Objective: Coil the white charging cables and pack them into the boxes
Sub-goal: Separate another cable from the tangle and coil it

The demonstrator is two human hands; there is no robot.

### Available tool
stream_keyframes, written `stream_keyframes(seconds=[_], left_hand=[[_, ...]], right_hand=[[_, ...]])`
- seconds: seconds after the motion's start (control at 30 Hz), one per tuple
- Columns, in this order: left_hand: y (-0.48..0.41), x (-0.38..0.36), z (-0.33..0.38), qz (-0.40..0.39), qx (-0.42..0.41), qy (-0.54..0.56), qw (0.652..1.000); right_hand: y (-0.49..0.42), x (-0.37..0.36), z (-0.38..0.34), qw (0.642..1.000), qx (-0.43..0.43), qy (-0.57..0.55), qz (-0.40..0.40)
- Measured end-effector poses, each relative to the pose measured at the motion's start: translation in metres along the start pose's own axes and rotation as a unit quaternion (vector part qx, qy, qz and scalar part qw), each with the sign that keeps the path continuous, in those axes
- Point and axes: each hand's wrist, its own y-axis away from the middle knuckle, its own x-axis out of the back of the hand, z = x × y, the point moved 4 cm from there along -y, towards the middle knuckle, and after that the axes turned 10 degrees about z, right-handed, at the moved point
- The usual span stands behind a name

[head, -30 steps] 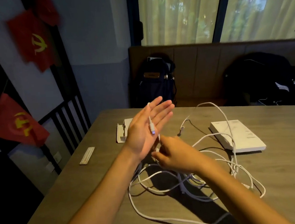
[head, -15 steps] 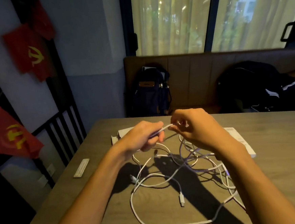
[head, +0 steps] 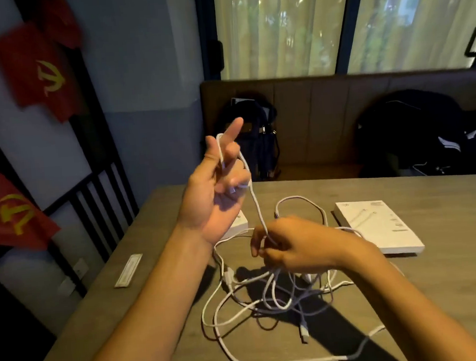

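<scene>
**Holding white cable (head: 257, 207) looped over raised fingers (head: 234, 129)**

Draped over the left hand (head: 212, 199) at frame centre, index straight, others curled onto it. Pinched lower by the curled right hand (head: 299, 246). Trailing into a tangle of white cables (head: 269, 300) on the surface (head: 452, 277), lower centre; left box (head: 238, 223) behind the left wrist, right box (head: 377, 226) centre right.

A: Free table (head: 453, 291)?
B: Right side, in front of the flat white box (head: 377, 226). Also the left edge around the small label strip (head: 128, 270).
A: Centre?
B: Blocked. The cable tangle (head: 274, 297) sprawls from mid-table to the near edge. One strand climbs from the right hand (head: 290, 244), which pinches it, to the raised left hand (head: 217, 187), hooked over its fingers.
A: Second box (head: 238, 223)?
B: Behind the left hand, mostly hidden. Possibly open.
</scene>
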Motion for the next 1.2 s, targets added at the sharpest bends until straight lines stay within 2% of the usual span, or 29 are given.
stream_keyframes(seconds=[0.07,0.1,0.13,0.17,0.2,0.23,0.27,0.33,0.4,0.43,0.47,0.57,0.63,0.73,0.8,0.9,0.97,1.0,1.03,1.1,1.2], left_hand=[[-0.004,0.011,-0.002,0.058,-0.045,-0.073,0.995],[-0.005,0.016,-0.004,0.074,-0.067,-0.143,0.985],[-0.006,0.020,-0.005,0.091,-0.093,-0.252,0.959],[-0.006,0.023,-0.005,0.095,-0.126,-0.389,0.908],[-0.004,0.024,-0.005,0.086,-0.157,-0.519,0.836],[-0.002,0.024,-0.006,0.065,-0.178,-0.618,0.763],[0.000,0.026,-0.005,0.042,-0.172,-0.685,0.706],[0.003,0.031,-0.002,0.014,-0.113,-0.757,0.644],[0.005,0.036,0.003,0.002,-0.036,-0.794,0.607],[0.006,0.037,0.005,-0.009,0.008,-0.786,0.618],[0.009,0.035,0.006,-0.025,0.049,-0.753,0.655],[0.016,0.021,0.009,-0.080,0.127,-0.563,0.813],[0.019,0.015,0.005,-0.096,0.144,-0.416,0.893],[0.017,0.008,-0.009,-0.078,0.138,-0.221,0.962],[0.014,0.003,-0.017,-0.083,0.129,-0.105,0.983],[0.010,-0.003,-0.020,-0.071,0.066,-0.055,0.994],[0.006,0.000,-0.020,-0.030,0.003,-0.104,0.994],[0.005,0.002,-0.019,-0.011,-0.032,-0.176,0.984],[0.004,0.003,-0.018,0.003,-0.070,-0.283,0.956],[0.006,0.003,-0.018,0.015,-0.139,-0.502,0.854],[0.012,-0.003,-0.023,-0.005,-0.217,-0.670,0.710]], right_hand=[[0.002,0.002,-0.005,1.000,0.000,0.009,0.013],[0.003,0.003,-0.007,1.000,-0.002,0.013,0.011],[0.004,0.003,-0.007,1.000,-0.005,0.021,0.008],[0.005,0.005,-0.007,0.999,-0.007,0.033,0.011],[0.006,0.007,-0.006,0.999,-0.006,0.048,0.023],[0.007,0.012,-0.005,0.997,-0.004,0.060,0.043],[0.008,0.018,-0.004,0.995,-0.002,0.066,0.069],[0.012,0.033,-0.001,0.992,-0.003,0.057,0.115],[0.015,0.047,0.004,0.987,0.000,0.042,0.158],[0.016,0.051,0.007,0.983,0.007,0.041,0.181],[0.016,0.055,0.010,0.978,0.016,0.042,0.205],[0.014,0.057,0.015,0.968,0.031,0.039,0.246],[0.011,0.051,0.018,0.972,0.035,0.035,0.228],[0.005,0.035,0.020,0.981,0.034,0.053,0.182],[0.002,0.024,0.020,0.988,0.024,0.037,0.147],[0.002,0.015,0.013,0.996,0.007,-0.014,0.093],[0.005,0.012,0.006,0.998,-0.012,-0.030,0.058],[0.006,0.012,0.003,0.998,-0.022,-0.032,0.046],[0.008,0.012,0.000,0.998,-0.030,-0.026,0.041],[0.010,0.017,-0.003,0.998,-0.035,0.019,0.058],[0.017,0.028,-0.006,0.991,-0.045,0.091,0.086]])
